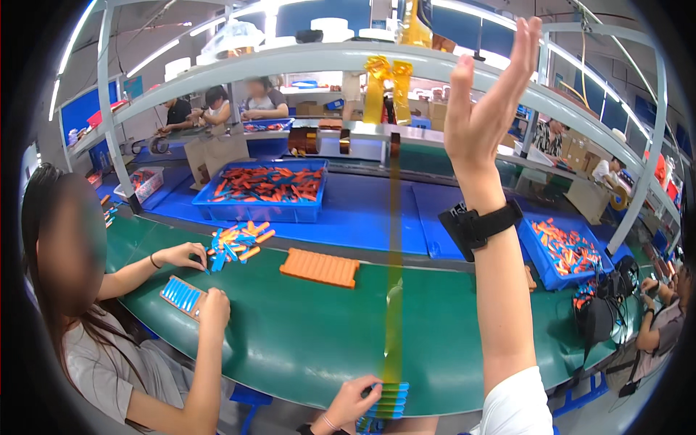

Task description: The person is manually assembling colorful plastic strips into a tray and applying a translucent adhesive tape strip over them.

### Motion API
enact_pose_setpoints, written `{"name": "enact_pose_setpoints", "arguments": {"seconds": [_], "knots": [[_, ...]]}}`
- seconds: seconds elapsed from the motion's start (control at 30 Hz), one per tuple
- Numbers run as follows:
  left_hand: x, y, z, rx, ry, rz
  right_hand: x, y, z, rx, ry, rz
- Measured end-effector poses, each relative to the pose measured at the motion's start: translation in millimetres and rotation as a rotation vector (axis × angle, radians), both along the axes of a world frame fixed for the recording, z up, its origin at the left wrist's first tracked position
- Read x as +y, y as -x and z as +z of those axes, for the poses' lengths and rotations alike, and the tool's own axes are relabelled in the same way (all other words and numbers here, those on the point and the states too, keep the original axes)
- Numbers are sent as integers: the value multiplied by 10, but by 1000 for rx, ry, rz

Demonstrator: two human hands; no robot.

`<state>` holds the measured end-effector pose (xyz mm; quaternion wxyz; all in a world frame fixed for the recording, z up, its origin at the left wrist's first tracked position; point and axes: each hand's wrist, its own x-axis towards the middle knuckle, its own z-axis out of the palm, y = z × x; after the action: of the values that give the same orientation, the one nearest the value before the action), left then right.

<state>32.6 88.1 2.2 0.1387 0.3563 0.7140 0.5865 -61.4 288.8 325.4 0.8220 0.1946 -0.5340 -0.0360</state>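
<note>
At the near edge of the green table, my left hand [355, 400] pinches the side of a row of blue strips [393, 400] set side by side. A long band of amber see-through tape [394, 304] runs from the strips up to a tape roll [395, 145] on the rack ahead. My right hand [487, 109] is raised high at the right with its fingers stretched out, holding nothing, and a black strap is around its wrist. A grooved orange tray [319, 268] lies on the table, left of the tape.
At the left a co-worker's hands work over a tray of blue pieces [183, 296], near a loose orange-and-blue pile [235, 245]. Blue bins [261, 210] of coloured pieces stand behind and at the right [562, 275]. A metal rack bar [304, 61] crosses above, with gold foil strips hanging.
</note>
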Motion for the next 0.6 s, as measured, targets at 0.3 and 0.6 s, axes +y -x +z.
{"name": "enact_pose_setpoints", "arguments": {"seconds": [0.3, 0.6], "knots": [[-24, -137, 90, 24, -31, 4, 78, 797, -330, -60, 75, -84], [-3, -102, 99, 30, -5, -20, 581, 1185, -1667, -2178, 252, -523]]}}
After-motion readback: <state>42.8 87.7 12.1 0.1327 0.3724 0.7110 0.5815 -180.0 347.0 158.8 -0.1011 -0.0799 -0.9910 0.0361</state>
